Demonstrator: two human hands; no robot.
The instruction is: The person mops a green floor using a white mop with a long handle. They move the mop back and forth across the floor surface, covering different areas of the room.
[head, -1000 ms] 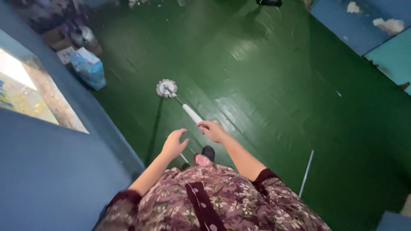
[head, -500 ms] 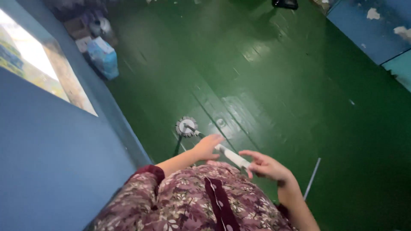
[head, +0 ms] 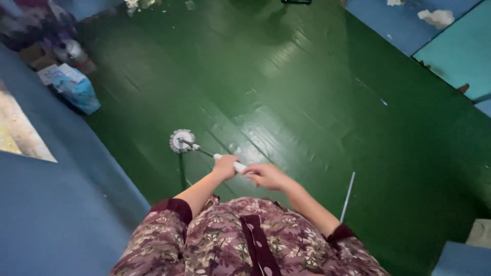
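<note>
Mop (head: 182,141): round head on green floor (head: 317,102), centre-left of frame. Left hand (head: 225,166) and right hand (head: 267,176) both clamped on its white handle. Blue bag (head: 76,88), upper left.

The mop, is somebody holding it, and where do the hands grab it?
Yes. Both hands hold the mop by the white grip of its handle: the left hand lower down, toward the round head, the right hand just above it.
</note>
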